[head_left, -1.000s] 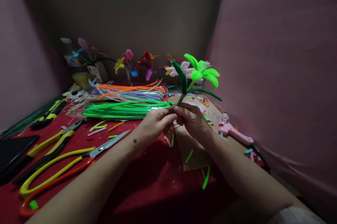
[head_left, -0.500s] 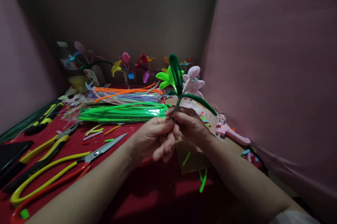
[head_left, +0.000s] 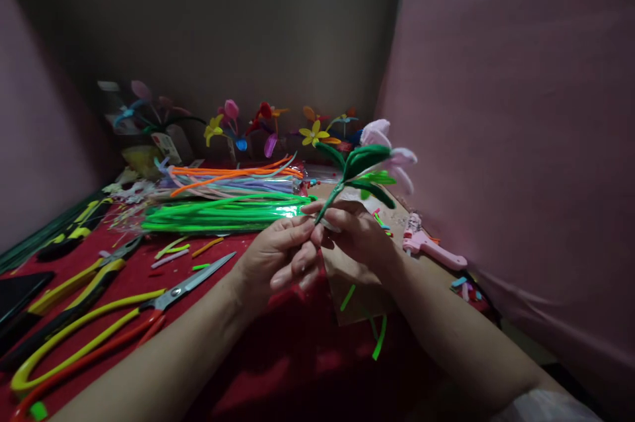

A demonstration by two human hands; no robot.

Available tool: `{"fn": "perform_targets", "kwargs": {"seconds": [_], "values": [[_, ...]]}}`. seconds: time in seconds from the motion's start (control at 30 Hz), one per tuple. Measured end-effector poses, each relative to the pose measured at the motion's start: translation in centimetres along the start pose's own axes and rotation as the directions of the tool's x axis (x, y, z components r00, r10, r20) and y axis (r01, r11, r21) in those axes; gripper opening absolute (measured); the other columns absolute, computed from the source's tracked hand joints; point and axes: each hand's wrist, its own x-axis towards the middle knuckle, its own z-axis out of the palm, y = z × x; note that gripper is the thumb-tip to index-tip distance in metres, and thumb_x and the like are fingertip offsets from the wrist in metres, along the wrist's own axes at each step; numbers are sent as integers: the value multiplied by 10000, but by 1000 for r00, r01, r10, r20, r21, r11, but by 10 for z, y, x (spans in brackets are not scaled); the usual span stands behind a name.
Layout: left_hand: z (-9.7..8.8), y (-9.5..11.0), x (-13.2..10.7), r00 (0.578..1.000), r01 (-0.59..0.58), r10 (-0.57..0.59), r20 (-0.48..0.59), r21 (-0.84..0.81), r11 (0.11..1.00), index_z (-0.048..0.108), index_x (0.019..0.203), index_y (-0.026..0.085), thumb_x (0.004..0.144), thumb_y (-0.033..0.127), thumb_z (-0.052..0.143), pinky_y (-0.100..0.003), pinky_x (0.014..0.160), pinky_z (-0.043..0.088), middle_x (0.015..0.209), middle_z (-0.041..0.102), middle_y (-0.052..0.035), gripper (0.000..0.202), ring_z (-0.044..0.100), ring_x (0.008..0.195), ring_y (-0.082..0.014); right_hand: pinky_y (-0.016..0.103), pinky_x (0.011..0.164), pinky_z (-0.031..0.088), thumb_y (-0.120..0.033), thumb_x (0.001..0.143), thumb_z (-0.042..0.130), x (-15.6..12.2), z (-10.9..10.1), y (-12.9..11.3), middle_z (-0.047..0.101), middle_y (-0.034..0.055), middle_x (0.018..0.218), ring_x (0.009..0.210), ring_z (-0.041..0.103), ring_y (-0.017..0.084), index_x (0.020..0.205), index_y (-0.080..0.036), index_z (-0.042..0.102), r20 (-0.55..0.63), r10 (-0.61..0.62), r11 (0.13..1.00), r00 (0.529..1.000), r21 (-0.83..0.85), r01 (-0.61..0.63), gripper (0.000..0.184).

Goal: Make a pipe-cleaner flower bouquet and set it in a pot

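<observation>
A pipe-cleaner flower bunch [head_left: 364, 161] with pale pink petals, a bright green bloom and dark green leaves leans to the right above my hands. My left hand [head_left: 288, 253] pinches the lower end of its green stem. Just above that, my right hand [head_left: 352, 227] has its thumb and fingers closed round the same stem. A whitish strip, perhaps tape, shows at the right fingers. Both hands are close together over the red cloth, and part of the right fingers is hidden.
Scissors [head_left: 173, 296] and pliers [head_left: 106, 270] lie at left. Green pipe cleaners [head_left: 223, 213] and a bundle with orange ones [head_left: 233, 172] lie behind. A pink glue gun [head_left: 431, 247] rests on cardboard [head_left: 354, 290] at right. Finished flowers [head_left: 312, 134] stand along the back wall.
The flower bunch has turned and tipped to the right, its leaves now facing differently and the green bloom swung behind them. My hands stay on the stem; the view has shifted slightly.
</observation>
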Motion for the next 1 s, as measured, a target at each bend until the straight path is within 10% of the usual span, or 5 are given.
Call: {"fn": "perform_targets", "kwargs": {"seconds": [0.17, 0.37, 0.67, 0.83, 1.0], "values": [[-9, 0, 4, 998, 18, 6, -56, 416, 909, 553, 725, 153, 872, 346, 447, -226, 427, 400, 446, 513, 32, 265, 398, 288, -70, 230, 487, 296, -336, 803, 577, -1, 4, 2, 472, -33, 543, 498, 382, 80, 749, -164, 661, -197, -78, 982, 977, -185, 41, 199], [-20, -16, 8, 836, 109, 527, -155, 987, 118, 590, 748, 176, 775, 208, 540, -234, 521, 320, 603, 556, -13, 65, 492, 529, -124, 230, 558, 304, -258, 796, 564, 5, 5, 8, 432, -40, 563, 561, 385, 80, 572, -159, 580, -272, -181, 856, 945, -516, 16, 246], [-1, 6, 0, 994, 21, 4, -106, 242, 970, 556, 717, 141, 838, 292, 528, -182, 380, 339, 419, 488, 51, 195, 325, 262, -33, 216, 462, 294, -380, 760, 632, 6, -7, -1, 520, -34, 585, 476, 421, 77, 1027, -195, 669, -38, 33, 999, 999, -27, -34, 327], [-1, 2, -5, 986, 94, -87, 145, -40, 995, 558, 683, 141, 810, 296, 568, -206, 372, 395, 360, 388, 79, 201, 267, 227, -29, 244, 574, 409, -348, 733, 674, 3, -8, 2, 621, 1, 763, 574, 523, 94, 960, -229, 696, 39, 30, 999, 999, 18, -31, 257], [-7, 8, 1, 998, 62, -55, -29, 418, 906, 558, 696, 158, 840, 338, 506, -233, 448, 404, 437, 501, 33, 236, 408, 313, -75, 236, 546, 375, -295, 743, 643, 5, -2, 5, 583, -8, 688, 549, 464, 86, 794, -187, 694, -135, -44, 998, 990, -45, 38, 130]]}}
